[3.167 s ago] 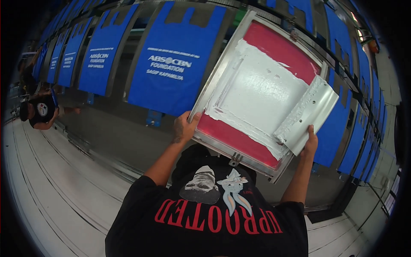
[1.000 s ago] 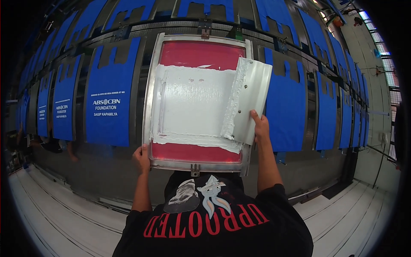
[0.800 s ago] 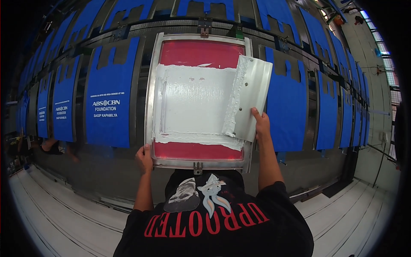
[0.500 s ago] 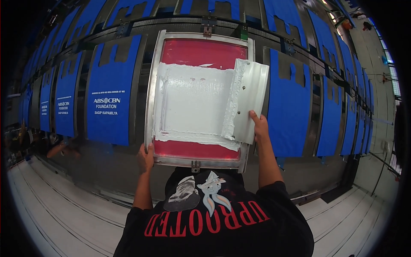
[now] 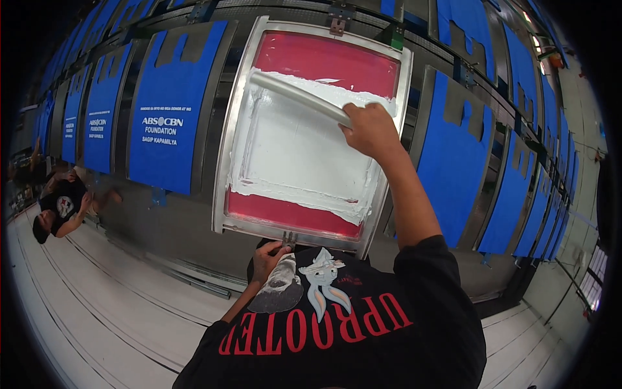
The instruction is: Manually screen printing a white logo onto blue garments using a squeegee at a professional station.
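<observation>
A screen printing frame with metal rails lies before me, its mesh red at the far and near ends. Thick white ink coats the middle, with ragged ridges along its edges. My right hand is closed round one end of a long metal squeegee, which lies slantwise across the far part of the ink. Its blade edge is hidden from me. At the frame's near edge my left hand is closed, fingertips at a small metal bracket.
Blue fabric pieces lie on boards to the left, several with white print. More blue pieces without visible print line the right. Another bracket sits at the frame's far edge. Another person is at the far left.
The squeegee has gone from the screen's right side to a slant across its far part, still in my right hand. My left hand has moved from the left corner to the near bracket.
</observation>
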Demonstrator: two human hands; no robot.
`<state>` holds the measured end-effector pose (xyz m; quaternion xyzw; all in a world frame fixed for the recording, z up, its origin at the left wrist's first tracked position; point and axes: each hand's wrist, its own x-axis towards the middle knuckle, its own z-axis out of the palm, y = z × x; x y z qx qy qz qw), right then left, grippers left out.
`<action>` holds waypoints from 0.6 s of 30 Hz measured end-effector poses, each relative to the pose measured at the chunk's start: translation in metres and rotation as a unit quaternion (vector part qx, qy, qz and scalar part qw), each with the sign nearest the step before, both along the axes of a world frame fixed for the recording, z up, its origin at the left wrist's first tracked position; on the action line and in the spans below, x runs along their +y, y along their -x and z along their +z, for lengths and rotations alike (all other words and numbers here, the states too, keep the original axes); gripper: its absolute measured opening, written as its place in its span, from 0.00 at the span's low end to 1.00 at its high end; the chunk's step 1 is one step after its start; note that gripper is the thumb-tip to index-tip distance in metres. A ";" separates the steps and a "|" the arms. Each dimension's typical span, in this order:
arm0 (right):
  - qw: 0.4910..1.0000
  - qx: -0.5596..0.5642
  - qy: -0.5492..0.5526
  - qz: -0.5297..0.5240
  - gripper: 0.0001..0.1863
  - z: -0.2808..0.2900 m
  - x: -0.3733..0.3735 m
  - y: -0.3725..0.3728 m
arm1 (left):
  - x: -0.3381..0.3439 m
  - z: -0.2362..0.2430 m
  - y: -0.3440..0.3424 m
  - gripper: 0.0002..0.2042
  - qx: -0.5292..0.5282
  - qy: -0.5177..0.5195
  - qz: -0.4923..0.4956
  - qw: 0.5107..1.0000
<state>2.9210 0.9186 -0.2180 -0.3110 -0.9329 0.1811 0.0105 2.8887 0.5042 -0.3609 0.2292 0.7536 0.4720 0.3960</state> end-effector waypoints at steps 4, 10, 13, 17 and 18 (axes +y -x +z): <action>0.968 0.124 -0.189 0.108 0.17 -0.062 -0.009 -0.002 | 0.004 0.009 -0.005 0.08 -0.137 0.040 0.062 0.988; 0.991 0.030 -0.091 0.098 0.22 -0.023 -0.061 -0.028 | -0.002 0.013 0.002 0.12 -0.174 0.063 0.062 0.981; 0.994 -0.006 0.011 0.110 0.23 0.006 -0.089 -0.043 | 0.005 0.017 0.022 0.16 -0.095 0.099 -0.040 0.990; 0.986 -0.071 0.082 0.124 0.23 0.008 -0.126 -0.053 | 0.019 0.064 0.061 0.24 0.235 0.057 -0.122 0.963; 0.987 -0.073 0.081 0.122 0.23 0.005 -0.132 -0.054 | 0.028 0.080 0.078 0.26 0.376 0.002 -0.108 0.920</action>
